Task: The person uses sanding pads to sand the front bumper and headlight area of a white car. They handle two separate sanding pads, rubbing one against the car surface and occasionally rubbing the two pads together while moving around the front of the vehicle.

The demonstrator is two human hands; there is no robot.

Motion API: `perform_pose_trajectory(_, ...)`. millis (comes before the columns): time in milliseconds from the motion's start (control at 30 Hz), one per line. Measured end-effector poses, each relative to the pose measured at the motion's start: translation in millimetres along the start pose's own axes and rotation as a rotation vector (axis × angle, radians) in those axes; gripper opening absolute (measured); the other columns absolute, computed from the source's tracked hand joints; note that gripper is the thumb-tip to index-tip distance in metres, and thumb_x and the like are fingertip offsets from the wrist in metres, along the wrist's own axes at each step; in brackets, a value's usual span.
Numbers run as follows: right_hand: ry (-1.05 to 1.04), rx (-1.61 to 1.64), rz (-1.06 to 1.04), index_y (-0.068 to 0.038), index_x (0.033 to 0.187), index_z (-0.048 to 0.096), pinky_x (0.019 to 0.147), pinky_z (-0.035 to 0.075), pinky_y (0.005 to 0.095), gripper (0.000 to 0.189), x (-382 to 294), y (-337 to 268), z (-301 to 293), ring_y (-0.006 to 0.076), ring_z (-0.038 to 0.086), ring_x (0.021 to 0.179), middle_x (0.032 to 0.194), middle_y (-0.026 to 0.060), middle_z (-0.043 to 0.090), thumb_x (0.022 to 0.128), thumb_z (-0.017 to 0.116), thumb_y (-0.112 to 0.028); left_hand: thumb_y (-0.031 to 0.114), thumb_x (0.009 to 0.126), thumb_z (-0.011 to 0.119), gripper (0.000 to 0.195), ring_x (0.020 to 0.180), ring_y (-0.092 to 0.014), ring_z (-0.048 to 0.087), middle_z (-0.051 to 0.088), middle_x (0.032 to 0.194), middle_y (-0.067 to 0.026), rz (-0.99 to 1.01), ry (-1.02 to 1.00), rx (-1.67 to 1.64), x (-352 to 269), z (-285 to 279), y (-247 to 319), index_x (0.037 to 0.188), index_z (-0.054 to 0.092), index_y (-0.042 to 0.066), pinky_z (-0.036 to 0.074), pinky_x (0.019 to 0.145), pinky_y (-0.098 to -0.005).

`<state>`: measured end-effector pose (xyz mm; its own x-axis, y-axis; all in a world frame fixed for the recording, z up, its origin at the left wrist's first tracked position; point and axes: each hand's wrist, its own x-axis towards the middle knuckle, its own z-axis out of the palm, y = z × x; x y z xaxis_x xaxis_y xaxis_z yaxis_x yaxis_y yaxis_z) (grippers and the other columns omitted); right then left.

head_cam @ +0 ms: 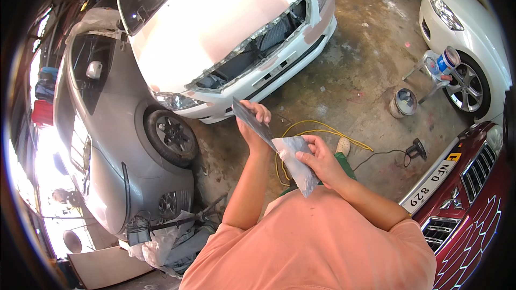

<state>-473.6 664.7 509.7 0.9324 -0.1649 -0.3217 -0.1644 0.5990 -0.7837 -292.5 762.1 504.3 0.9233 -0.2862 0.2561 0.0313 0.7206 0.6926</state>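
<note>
My left hand [254, 123] holds a thin dark grey sheet [252, 120], which is tilted and seen nearly edge-on. In my right hand [320, 159] is a lighter grey, flat, rectangular piece [298, 165], gripped at its right side between thumb and fingers. The lower corner of the dark sheet meets the upper left edge of the lighter piece. A small pinkish-white lump [283, 154] shows at that left edge. Whether the sheets are sandpaper or plastic, I cannot tell. Both hands are in front of my chest, above the concrete floor.
A white car with pinkish filler patches on its hood [225, 20] stands ahead. A grey car [125, 112] is at left, a white car [467, 12] and a red car [455, 197] at right. A yellow cable [322, 130], a bucket [403, 104] and a stool [423, 64] with cans stand or lie on the floor.
</note>
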Motion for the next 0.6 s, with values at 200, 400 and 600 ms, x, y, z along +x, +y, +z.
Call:
perform_pose_trajectory(200, -0.027, 0.109, 0.04, 0.001, 0.138, 0.042, 0.085, 0.052, 0.0276, 0.05, -6.2, -18.2, 16.9, 0.0107, 0.062, 0.1, 0.115, 0.009, 0.064, 0.098, 0.067, -0.015, 0.034, 0.111, 0.041, 0.032, 0.06, -0.012, 0.04, 0.043, 0.072, -0.0021, 0.158, 0.033, 0.423, -4.3, 4.0, 13.1, 0.091, 0.044, 0.009, 0.039, 0.057, -0.029)
perform_pose_trajectory(400, 0.152, 0.322, -0.003, -0.005, 0.139, 0.045, 0.08, 0.053, 0.0256, 0.048, -9.6, -35.8, 8.3, 0.0115, 0.063, 0.097, 0.11, 0.0045, 0.065, 0.098, 0.067, -0.016, 0.027, 0.107, 0.05, 0.025, 0.078, -0.008, 0.041, 0.048, 0.082, 0.0005, -0.107, 0.193, 0.797, -29.5, -45.0, -10.7, 0.093, 0.053, 0.006, 0.037, 0.065, -0.0278)
perform_pose_trajectory(600, 0.487, 0.111, -0.345, -0.003, 0.142, 0.043, 0.103, 0.048, 0.0352, 0.056, -12.0, -27.8, -44.6, 0.0181, 0.061, 0.116, 0.128, 0.0126, 0.062, 0.091, 0.064, 0.002, 0.008, 0.098, 0.061, 0.044, 0.122, -0.026, 0.057, 0.054, 0.134, -0.0097, -0.64, 0.268, 0.104, -74.8, -61.3, 9.4, 0.136, 0.04, 0.01, 0.046, 0.108, -0.0482)
